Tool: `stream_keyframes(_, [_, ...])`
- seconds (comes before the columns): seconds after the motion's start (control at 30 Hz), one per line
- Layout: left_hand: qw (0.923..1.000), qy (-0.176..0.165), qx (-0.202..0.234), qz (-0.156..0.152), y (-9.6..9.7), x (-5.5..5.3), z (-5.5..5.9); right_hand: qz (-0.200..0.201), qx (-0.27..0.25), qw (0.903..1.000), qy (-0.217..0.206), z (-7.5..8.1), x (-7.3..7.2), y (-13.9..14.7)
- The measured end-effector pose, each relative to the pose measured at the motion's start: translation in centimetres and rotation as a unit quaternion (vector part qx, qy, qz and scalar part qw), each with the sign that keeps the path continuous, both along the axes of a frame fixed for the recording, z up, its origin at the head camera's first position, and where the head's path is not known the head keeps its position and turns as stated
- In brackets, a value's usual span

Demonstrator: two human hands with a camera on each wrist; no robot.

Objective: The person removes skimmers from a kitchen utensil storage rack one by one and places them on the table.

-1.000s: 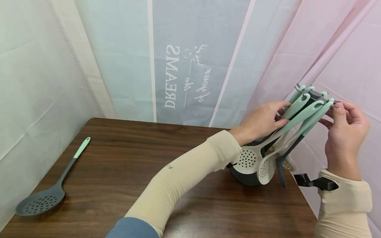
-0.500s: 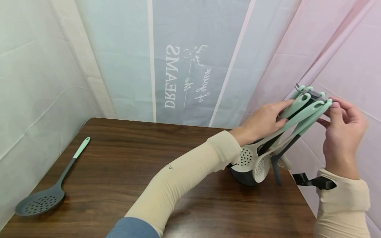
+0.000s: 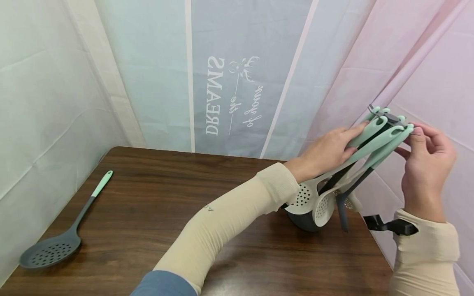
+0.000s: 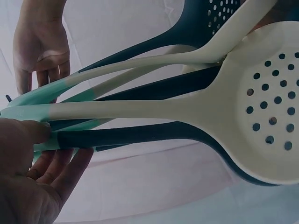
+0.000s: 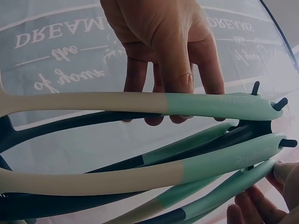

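Note:
A rotating-style utensil stand with a dark hooked top (image 3: pixel 390 119) leans to the right, its dark round base (image 3: pixel 307 222) on the table. Mint-handled utensils hang around it: a cream skimmer (image 3: pixel 303 196), a cream slotted spoon (image 3: pixel 324 209) and a dark grey utensil (image 3: pixel 342 211) seen edge-on. My left hand (image 3: pixel 331 148) grips mint handles from the left, thumb over one handle (image 4: pixel 28 112) and fingers behind. At the top right, my right hand (image 3: pixel 427 164) pinches the end of a mint handle (image 5: pixel 261 175) by its hook. Other handles partly hide both hands' fingertips.
A dark grey skimmer (image 3: pixel 49 253) with a mint handle lies at the left of the brown wooden table (image 3: pixel 159 197). Fabric curtains (image 3: pixel 155 74) enclose the back and both sides. The stand is near the table's right edge.
The hanging utensil heads have swung slightly left and the hooked top has shifted a little. My right hand has moved slightly left with the handle end; my left hand stays around the handles.

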State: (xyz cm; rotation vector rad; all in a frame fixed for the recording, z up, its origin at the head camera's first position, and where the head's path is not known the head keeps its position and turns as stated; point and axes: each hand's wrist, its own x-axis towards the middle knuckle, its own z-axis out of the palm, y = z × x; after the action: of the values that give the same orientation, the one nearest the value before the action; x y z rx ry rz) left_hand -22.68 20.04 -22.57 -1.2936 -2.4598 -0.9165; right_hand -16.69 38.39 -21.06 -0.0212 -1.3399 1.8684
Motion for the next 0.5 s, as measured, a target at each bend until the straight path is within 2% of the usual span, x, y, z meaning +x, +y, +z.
stream_keyframes(0.5, [0.9998, 0.012, -0.013, 0.006, -0.83, 0.07, 0.16, -0.006, 0.007, 0.9999, 0.004, -0.28, 0.16, 0.07])
